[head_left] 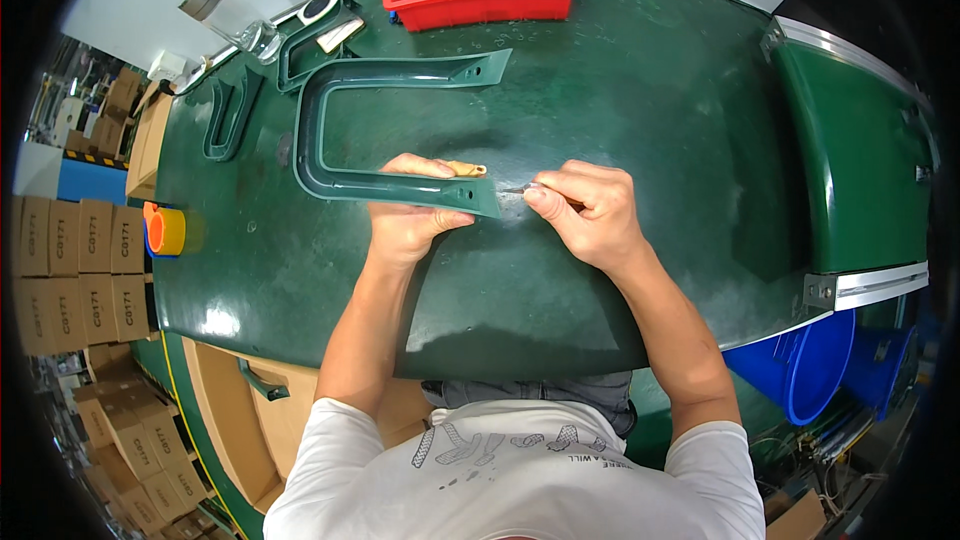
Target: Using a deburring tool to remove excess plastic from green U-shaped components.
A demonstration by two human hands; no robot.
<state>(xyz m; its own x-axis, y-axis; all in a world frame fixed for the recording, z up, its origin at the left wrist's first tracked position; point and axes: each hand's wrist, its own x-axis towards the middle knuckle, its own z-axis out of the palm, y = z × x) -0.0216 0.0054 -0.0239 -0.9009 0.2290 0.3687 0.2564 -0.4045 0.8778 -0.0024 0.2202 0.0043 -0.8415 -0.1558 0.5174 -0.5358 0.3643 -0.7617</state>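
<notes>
My left hand (408, 230) is closed around the lower arm of a large dark green U-shaped channel piece (312, 125), near its flared end with a small hole. A yellowish piece (466, 169) shows at the fingertips of that hand; I cannot tell whether it is worn or held. Just right of the flared end, my right hand (600, 208) pinches a thin tool with a narrow metal tip (513, 190). The tip points left at the channel's edge, and whether it touches is unclear. Most of the tool's handle is hidden in my fingers.
A red bin (480, 8) of small green pieces stands at the back. Smaller green channel pieces (232, 118), a glass jar (232, 15) and a yellow cup-like thing (166, 231) are at left. A green metal-edged panel (850, 150) stands right, above a blue bin (800, 370); cartons (80, 275) are stacked left.
</notes>
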